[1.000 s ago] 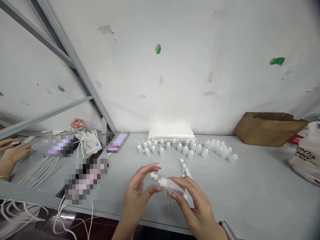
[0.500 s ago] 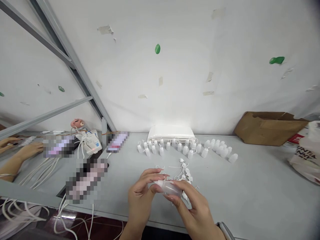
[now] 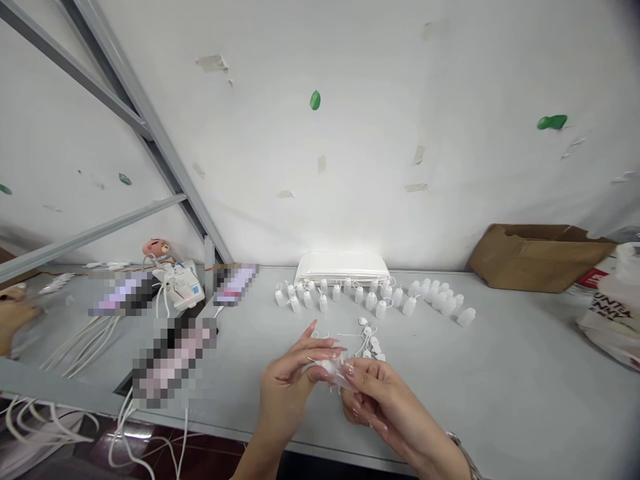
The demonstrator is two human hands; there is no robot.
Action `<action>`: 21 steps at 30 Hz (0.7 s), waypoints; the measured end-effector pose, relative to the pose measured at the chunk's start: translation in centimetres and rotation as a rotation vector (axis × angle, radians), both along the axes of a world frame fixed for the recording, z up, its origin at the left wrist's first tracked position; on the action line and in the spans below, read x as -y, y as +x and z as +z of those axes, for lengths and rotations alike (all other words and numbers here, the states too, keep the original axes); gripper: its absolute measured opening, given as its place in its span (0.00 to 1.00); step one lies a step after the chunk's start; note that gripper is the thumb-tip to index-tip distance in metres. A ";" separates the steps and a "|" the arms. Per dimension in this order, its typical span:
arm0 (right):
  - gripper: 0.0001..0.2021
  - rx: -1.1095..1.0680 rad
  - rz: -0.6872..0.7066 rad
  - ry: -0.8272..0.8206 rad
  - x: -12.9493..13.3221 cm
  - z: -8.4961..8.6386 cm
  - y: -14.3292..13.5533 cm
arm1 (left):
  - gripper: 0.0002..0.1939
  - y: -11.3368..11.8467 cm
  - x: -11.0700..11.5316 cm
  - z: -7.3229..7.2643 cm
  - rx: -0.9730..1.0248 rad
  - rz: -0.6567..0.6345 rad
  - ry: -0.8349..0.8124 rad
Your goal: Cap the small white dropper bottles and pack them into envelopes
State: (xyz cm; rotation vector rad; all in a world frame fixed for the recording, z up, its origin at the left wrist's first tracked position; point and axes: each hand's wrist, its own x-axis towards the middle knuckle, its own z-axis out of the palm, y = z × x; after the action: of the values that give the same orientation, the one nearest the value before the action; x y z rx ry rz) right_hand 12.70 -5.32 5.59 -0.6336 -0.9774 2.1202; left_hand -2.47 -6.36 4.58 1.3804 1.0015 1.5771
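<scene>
Between my hands is a small translucent squeeze bottle (image 3: 342,377), tilted on its side with its white nozzle end to the left. My left hand (image 3: 293,377) is closed at the nozzle end, thumb and fingers pinching it. My right hand (image 3: 377,393) is closed round the body, which it partly hides. Just beyond my fingers lies a loose pile of white caps (image 3: 375,347) with ring straps. Farther back stand several small bottles with capped nozzles (image 3: 323,304). To their right are several bottles without nozzles (image 3: 447,303), one of them (image 3: 467,317) nearer to me.
A folded white stack (image 3: 343,265) lies against the wall. At right are a brown paper bag (image 3: 540,257) and a white plastic bag (image 3: 615,300). Phones, white cables (image 3: 85,343) and a power strip (image 3: 185,287) occupy the left. Another person's hand (image 3: 15,320) is at far left.
My right hand has turned and its fingers have curled further round the bottle. My left index finger has lifted. The other person's hand has drawn back to the left.
</scene>
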 end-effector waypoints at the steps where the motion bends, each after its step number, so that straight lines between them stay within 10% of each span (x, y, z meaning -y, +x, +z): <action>1: 0.17 0.010 -0.022 0.008 0.0 -0.1 0.0 | 0.03 0.0 0.0 0.2 0.029 0.001 -0.079; 6: 0.17 0.193 -0.085 0.095 -0.1 -0.7 -0.3 | 0.18 -0.2 0.2 1.1 0.165 -0.001 -0.355; 15: 0.18 0.198 -0.027 0.078 0.4 -1.1 -0.2 | 0.10 -1.0 -0.5 0.9 0.325 0.158 -0.333; 21: 0.18 0.079 -0.083 0.059 0.5 -0.8 0.0 | 0.11 -1.0 0.0 1.0 0.400 0.041 -0.325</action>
State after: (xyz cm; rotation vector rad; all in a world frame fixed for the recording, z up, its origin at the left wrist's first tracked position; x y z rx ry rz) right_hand 12.74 -5.84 4.77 -0.7204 -1.0345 1.9996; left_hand -3.45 -6.35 5.60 0.7899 0.9868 1.5568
